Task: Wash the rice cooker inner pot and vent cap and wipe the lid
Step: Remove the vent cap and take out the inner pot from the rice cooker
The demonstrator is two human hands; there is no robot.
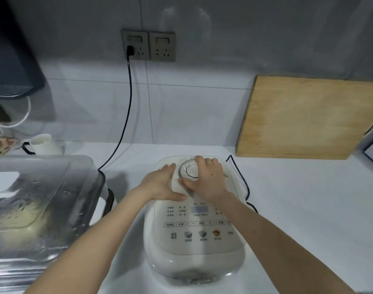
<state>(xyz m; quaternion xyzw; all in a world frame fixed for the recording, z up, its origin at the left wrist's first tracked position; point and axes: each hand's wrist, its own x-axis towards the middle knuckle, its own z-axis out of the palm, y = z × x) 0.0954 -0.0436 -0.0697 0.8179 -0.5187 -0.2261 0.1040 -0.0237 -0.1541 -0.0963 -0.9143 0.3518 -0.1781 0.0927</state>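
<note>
Forearms: both reach in from the bottom edge to the cooker, lid down, on the counter.
Vent cap: clear round cap seated at the lid's rear.
Right hand: fingers curled around the cap, clamped on it.
Left hand: flat and spread on the lid, bracing.
Inner pot: hidden, likely inside.
Risk: cap may jerk free and drop, or the cooker slide; its cord trails close behind.
Room: white counter, grey tiled wall, 2 sockets, cutting board, wet tray on the left.
</note>
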